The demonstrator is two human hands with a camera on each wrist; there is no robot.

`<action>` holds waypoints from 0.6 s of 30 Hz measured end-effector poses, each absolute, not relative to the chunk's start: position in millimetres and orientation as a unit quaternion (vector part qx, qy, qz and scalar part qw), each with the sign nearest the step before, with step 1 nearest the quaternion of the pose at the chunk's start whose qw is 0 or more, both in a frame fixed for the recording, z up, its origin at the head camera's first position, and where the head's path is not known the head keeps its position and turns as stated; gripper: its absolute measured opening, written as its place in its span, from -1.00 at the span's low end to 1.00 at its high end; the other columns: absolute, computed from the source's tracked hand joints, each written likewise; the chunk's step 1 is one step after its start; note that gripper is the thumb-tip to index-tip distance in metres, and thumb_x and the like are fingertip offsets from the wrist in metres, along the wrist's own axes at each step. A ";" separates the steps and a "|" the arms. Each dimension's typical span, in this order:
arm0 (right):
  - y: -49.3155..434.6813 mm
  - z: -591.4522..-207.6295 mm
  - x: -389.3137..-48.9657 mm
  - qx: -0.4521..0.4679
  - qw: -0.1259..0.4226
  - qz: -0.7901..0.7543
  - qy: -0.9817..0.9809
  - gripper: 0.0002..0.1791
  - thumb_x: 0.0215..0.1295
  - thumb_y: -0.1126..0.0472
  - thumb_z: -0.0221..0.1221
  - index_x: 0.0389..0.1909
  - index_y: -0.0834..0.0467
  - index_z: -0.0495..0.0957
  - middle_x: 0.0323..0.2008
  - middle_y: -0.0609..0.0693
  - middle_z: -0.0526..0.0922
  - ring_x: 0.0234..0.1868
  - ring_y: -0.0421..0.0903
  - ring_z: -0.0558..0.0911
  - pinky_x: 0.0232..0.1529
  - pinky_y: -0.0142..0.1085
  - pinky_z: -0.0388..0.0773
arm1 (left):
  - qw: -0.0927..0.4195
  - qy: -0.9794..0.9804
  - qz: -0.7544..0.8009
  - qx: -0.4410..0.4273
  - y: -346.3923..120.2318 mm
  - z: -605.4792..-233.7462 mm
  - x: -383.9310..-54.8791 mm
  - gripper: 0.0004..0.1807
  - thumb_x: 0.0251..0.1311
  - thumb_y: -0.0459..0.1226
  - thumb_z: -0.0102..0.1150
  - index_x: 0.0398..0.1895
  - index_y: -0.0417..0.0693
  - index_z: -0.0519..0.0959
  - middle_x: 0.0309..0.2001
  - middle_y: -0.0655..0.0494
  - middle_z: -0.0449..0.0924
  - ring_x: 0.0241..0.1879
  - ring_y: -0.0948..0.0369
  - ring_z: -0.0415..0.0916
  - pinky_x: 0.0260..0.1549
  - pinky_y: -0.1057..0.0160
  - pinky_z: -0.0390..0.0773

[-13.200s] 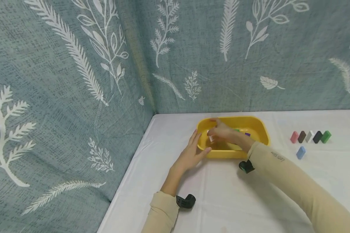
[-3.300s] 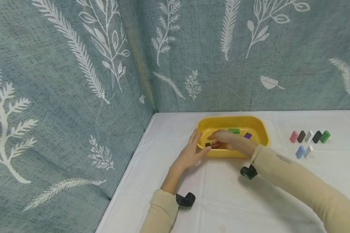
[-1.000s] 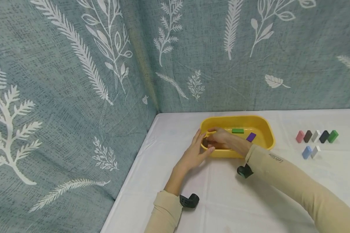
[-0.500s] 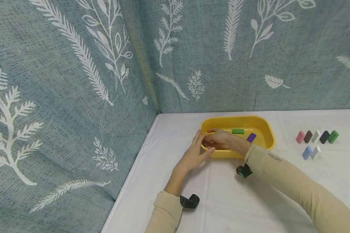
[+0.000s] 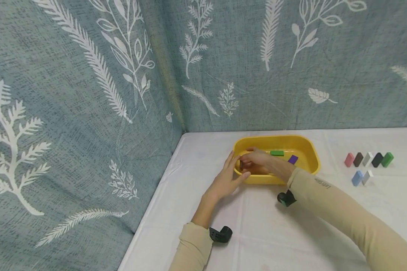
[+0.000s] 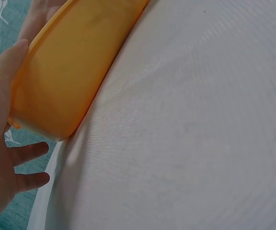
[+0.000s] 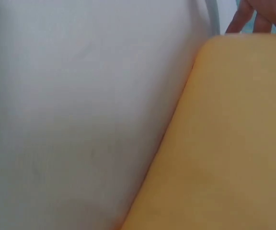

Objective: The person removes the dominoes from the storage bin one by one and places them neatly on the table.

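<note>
In the head view, my right hand [image 5: 257,158] reaches into the yellow bin [image 5: 308,154] at its left end. Its fingertips pinch a small dark brown block [image 5: 241,165], mostly hidden by the fingers. My left hand [image 5: 225,180] rests against the bin's left end, fingers spread and the thumb by the near rim. The left wrist view shows the left hand's thumb [image 6: 13,57] at the bin's rim and two fingers held out free. A green block [image 5: 276,153] and a purple block [image 5: 293,159] lie in the bin. The right wrist view shows the bin's outer wall [image 7: 224,143].
Right of the bin, small blocks stand upright in a row: pink [image 5: 349,160], brown [image 5: 358,159], white [image 5: 367,159], black [image 5: 377,160] and green [image 5: 387,159]. Before them stand a blue block [image 5: 357,178] and a white block [image 5: 367,177]. A patterned cloth [image 5: 257,94] hangs behind the table.
A white block has come to stand beside the blue one since the earliest frame. The brown block, lying in the bin 3.3 seconds ago, is now at my right fingertips. My left hand stays put.
</note>
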State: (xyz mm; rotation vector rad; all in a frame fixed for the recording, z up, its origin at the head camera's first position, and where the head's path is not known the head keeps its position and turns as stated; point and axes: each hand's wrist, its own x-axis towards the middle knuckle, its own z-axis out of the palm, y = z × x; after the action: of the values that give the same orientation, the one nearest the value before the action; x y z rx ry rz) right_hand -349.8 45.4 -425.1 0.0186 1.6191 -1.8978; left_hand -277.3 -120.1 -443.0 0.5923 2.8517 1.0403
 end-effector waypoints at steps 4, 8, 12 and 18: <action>56.2 -424.7 -353.0 -0.012 0.294 -0.712 0.638 -0.18 0.37 0.35 0.00 0.45 0.26 -0.32 -0.05 0.24 0.31 -0.29 -0.06 0.51 -0.28 -0.28 0.59 | 0.026 0.924 0.333 0.187 -119.3 -443.7 -277.9 -0.07 0.26 0.32 -0.18 0.51 -0.04 -0.04 0.52 0.19 -0.38 0.37 -0.07 0.05 0.21 -0.12 0.22; 67.7 -423.0 -356.6 -0.028 0.282 -0.715 0.639 -0.20 0.36 0.35 -0.02 0.45 0.24 -0.30 0.02 0.28 0.25 -0.22 -0.04 0.49 -0.17 -0.18 0.58 | 0.028 0.924 0.336 0.181 -118.4 -445.3 -278.2 -0.09 0.27 0.29 -0.14 0.51 -0.02 -0.04 0.52 0.21 -0.38 0.37 -0.08 0.06 0.21 -0.12 0.22; 81.1 -418.1 -357.8 -0.053 0.276 -0.712 0.644 -0.21 0.36 0.34 -0.03 0.44 0.25 -0.30 0.03 0.26 0.27 -0.20 -0.04 0.50 -0.09 -0.15 0.55 | 0.028 0.923 0.338 0.179 -118.5 -445.9 -278.1 -0.11 0.29 0.26 -0.11 0.52 -0.01 -0.04 0.52 0.20 -0.38 0.38 -0.08 0.04 0.21 -0.13 0.20; 102.9 -411.6 -359.6 -0.061 0.260 -0.711 0.650 -0.24 0.38 0.36 -0.03 0.46 0.23 -0.24 -0.09 0.22 0.40 -0.36 -0.12 0.59 -0.09 -0.17 0.57 | 0.024 0.923 0.339 0.181 -119.2 -446.5 -278.9 -0.11 0.29 0.26 -0.11 0.51 -0.02 -0.04 0.52 0.17 -0.38 0.38 -0.08 0.02 0.23 -0.12 0.18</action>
State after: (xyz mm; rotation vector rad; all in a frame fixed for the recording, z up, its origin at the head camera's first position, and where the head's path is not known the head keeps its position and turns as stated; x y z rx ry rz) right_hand -359.6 102.9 -411.6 -0.1659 1.7612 -1.9257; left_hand -278.9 -119.2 -446.5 0.5607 2.8545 1.0501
